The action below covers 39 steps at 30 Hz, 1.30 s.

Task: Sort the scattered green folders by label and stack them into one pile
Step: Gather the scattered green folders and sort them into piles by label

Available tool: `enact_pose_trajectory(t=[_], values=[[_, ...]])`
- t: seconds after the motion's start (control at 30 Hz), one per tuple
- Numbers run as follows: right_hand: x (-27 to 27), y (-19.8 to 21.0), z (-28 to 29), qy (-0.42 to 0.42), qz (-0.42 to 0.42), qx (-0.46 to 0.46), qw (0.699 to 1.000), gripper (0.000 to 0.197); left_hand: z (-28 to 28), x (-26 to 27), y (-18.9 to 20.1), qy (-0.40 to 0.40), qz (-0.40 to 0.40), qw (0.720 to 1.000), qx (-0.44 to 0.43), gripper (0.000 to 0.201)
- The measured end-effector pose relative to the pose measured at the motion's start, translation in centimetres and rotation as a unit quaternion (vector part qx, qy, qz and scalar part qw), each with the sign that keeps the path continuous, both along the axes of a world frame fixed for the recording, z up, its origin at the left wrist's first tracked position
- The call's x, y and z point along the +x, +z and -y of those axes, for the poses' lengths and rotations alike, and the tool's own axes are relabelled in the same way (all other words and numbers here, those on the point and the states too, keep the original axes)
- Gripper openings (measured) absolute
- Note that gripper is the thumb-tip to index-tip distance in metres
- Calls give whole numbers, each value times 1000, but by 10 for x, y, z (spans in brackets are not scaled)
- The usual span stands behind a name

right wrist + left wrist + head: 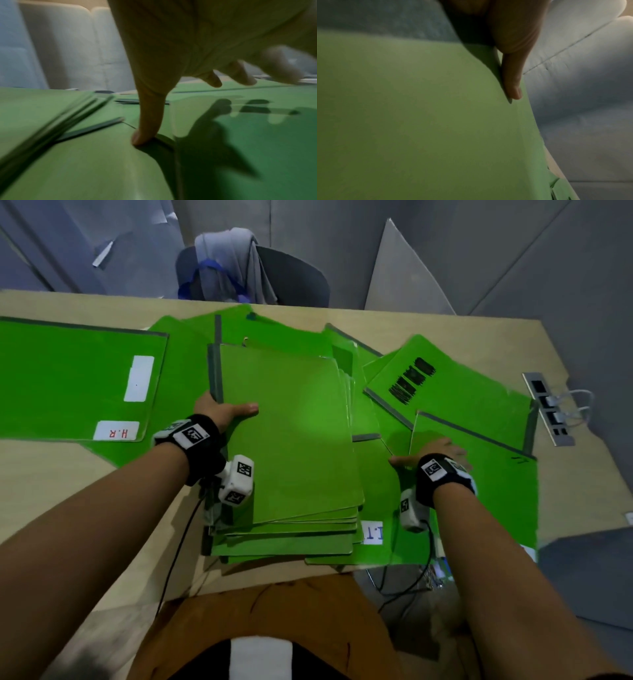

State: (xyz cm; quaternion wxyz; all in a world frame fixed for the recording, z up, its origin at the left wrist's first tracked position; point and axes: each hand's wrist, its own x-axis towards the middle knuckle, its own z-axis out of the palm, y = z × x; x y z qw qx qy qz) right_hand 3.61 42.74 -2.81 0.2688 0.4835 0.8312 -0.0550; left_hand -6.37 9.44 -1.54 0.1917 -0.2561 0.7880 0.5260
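The stack of green folders [287, 440] sits at the centre of the wooden table [582, 474]. The left hand [219, 412] grips its spine edge at 9 o'clock, thumb [511, 81] flat on the top cover. At 3 o'clock the right hand [435, 451] presses spread, straight fingers on a loose folder [496, 494], thumb [147, 129] at its edge. An H.R folder [68, 378] lies at 10 o'clock.

Bare table [51, 474] near left of the stacked folders [291, 440]; loose folders [445, 392] crowding the right, cable port [548, 409] beyond.
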Motion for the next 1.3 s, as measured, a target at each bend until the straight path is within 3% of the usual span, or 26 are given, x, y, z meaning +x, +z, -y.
enact_pose_trajectory(t=[0.07, 0.13, 0.2, 0.33, 0.43, 0.5, 0.57, 0.67, 0.77, 0.83, 1.0, 1.17, 1.3], values=[[4, -18, -10, -18, 7, -40, 999, 146, 3, 1, -1, -11, 13, 1000, -6, 98], [1, -36, -22, 10, 6, -47, 999, 136, 5, -1, -3, -23, 28, 999, -15, 103], [1, -27, -19, 50, 11, -56, 997, 109, 7, -1, -1, -33, 38, 998, -22, 103], [7, 0, -7, 72, 0, -95, 993, 34, 7, -3, -4, -41, 48, 998, -26, 101], [1, 11, 2, 61, -45, -106, 991, 14, 7, -3, -6, -37, 55, 997, -25, 100], [-9, 20, 7, 26, -116, -81, 990, 18, 8, -3, -6, -36, 60, 997, -24, 100], [-18, 33, 14, 18, -175, -18, 984, 39, 7, -2, -6, -38, 62, 997, -26, 100], [-29, 48, 41, 113, -229, 14, 967, 55, 6, -3, -6, -42, 60, 997, -34, 98], [-33, 47, 74, 217, -195, -7, 956, 66, 6, -4, -5, -45, 59, 997, -38, 99], [-37, 40, 82, 234, -143, 5, 962, 74, 6, -5, -5, -44, 58, 997, -36, 100], [-62, 49, 61, 261, -136, 118, 948, 56, 7, -5, -7, -45, 62, 996, -38, 101], [-84, 97, 39, 291, -272, 196, 896, 45, 9, -5, -13, -46, 76, 995, -49, 104], [-86, 109, 32, 380, -287, 193, 858, 35, 10, -6, -18, -52, 90, 993, -47, 108]])
